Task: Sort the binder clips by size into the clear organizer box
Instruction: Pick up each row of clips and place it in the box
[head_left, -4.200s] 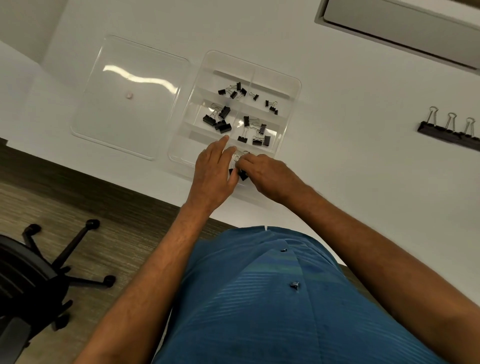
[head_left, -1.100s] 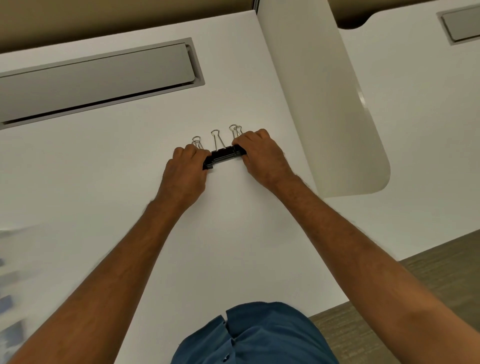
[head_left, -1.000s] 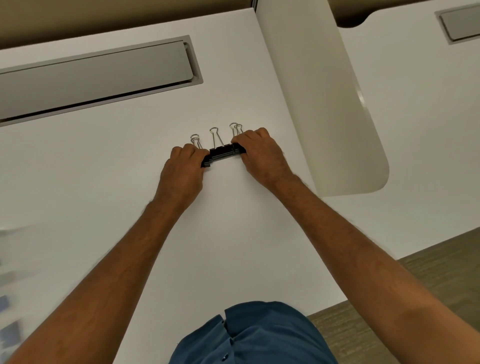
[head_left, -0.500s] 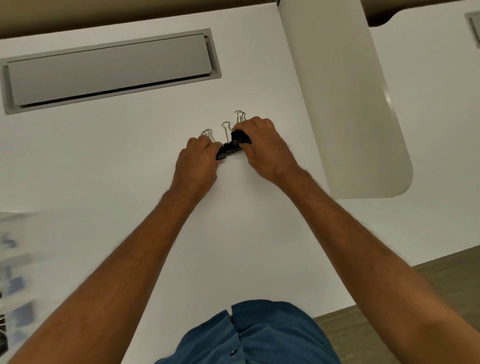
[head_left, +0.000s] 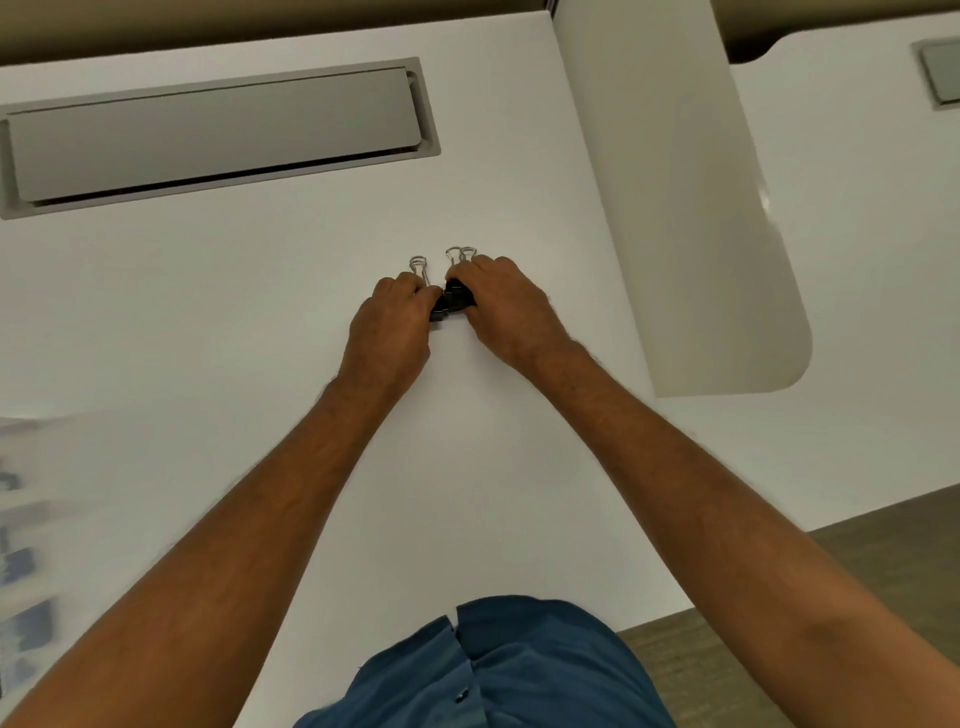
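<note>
White desk (head_left: 260, 322) fills the frame; blurred clear organizer box (head_left: 23, 561) at left edge; at centre, left hand (head_left: 390, 327) and right hand (head_left: 506, 306) pinch large black binder clips (head_left: 453, 305) together, seemingly gathering them for one carry

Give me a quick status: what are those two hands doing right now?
Left hand and right hand both gripping the black binder clips, bunched together on the white desk. Organizer box far left, blurred. Nothing in the way.
</note>
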